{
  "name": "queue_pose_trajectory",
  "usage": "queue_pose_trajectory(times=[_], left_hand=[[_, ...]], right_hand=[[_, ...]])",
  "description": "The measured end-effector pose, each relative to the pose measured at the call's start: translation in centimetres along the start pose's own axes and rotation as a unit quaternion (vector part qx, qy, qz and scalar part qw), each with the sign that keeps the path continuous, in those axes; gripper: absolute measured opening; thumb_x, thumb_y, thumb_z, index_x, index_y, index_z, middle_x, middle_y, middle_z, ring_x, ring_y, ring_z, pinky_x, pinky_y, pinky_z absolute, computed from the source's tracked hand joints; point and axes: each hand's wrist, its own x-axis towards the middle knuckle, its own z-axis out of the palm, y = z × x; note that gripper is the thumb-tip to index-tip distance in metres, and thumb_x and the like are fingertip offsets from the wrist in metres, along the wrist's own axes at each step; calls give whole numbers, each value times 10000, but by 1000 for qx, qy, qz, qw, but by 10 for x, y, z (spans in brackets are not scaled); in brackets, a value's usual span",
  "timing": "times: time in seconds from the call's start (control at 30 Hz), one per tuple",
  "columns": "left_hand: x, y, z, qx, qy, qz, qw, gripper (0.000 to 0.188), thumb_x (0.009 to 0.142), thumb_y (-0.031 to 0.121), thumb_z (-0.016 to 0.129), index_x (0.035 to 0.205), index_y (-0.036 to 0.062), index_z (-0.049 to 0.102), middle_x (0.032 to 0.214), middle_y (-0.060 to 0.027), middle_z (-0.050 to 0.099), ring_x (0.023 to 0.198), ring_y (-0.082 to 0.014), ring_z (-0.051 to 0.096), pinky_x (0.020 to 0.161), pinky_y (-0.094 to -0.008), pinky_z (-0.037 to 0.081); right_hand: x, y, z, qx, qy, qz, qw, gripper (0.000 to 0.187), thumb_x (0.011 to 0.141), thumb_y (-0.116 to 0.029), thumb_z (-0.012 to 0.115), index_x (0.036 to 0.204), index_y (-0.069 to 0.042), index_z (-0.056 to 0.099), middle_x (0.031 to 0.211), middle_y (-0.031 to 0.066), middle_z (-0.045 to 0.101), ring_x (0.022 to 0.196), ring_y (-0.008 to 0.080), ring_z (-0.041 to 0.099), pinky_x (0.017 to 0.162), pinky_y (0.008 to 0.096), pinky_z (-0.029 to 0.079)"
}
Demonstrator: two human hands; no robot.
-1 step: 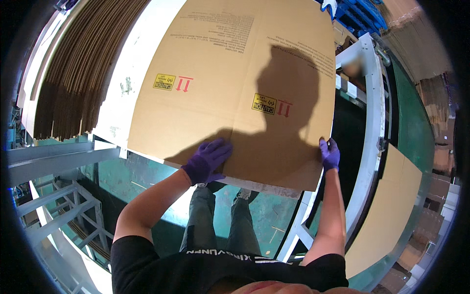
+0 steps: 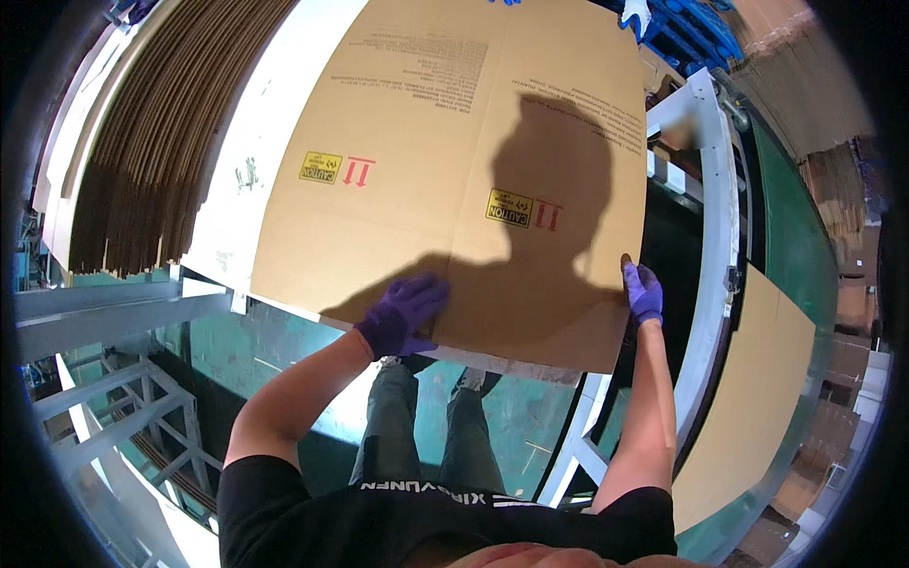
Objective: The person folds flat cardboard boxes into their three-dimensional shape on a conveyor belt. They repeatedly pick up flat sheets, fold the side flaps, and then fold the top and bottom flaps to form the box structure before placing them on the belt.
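Note:
A large flat brown cardboard sheet (image 2: pixel 379 227) lies before me, with yellow caution labels and red arrows printed on it. My left hand (image 2: pixel 405 308), in a purple glove, rests on its near part with fingers stretched out over the surface. Beside the sheet's right edge is my right hand (image 2: pixel 645 292), also gloved in purple. Its thumb is at the edge and its fingers are apart from the thumb, just outside the sheet. The shadow of a head and shoulders covers much of the sheet's right half.
A thick stack of folded cardboard (image 2: pixel 170 142) stands on the left on a white surface (image 2: pixel 248 123). A white metal frame (image 2: pixel 705 218) runs along the right, beyond a dark gap. Further right lies another cardboard sheet (image 2: pixel 757 398). Another person's gloved hand (image 2: pixel 636 14) is at the far right corner.
The cardboard sheet and both my hands have shifted only slightly. Blue-gloved fingertips of another person now show at the sheet's far edge.

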Motion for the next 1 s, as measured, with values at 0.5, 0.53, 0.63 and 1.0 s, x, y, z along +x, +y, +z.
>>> queue_pose_trajectory(times=[0.5,0.53,0.63,1.0], left_hand=[[-1,-3,6,31,-4,-23,999,803,628,393,784,1291,41,498,1363,-139,477,1338,-308,358,1053,-483,315],[-3,-2,5,37,-9,-23,999,801,629,391,783,1291,40,498,1361,-141,477,1334,-311,362,1048,-483,318],[1,3,-3,68,-39,-29,996,795,627,382,782,1288,43,500,1356,-140,479,1316,-321,376,1031,-486,329],[11,34,-6,198,-123,-92,968,789,583,345,807,1269,88,513,1345,-118,480,1292,-360,382,1029,-519,324]], right_hand=[[-111,-337,-73,119,-215,-248,937,363,847,-328,623,729,15,621,570,20,553,495,120,498,460,282,375],[-105,-320,-78,135,-198,-266,934,361,844,-329,625,727,12,623,568,26,552,497,121,502,460,288,379],[-78,-230,-98,123,-149,-199,961,302,881,-276,590,870,16,665,719,18,633,647,79,566,589,248,449],[-140,112,-79,-142,354,-189,905,658,652,-229,779,1232,-30,541,1237,202,557,1166,388,511,1014,472,381]])
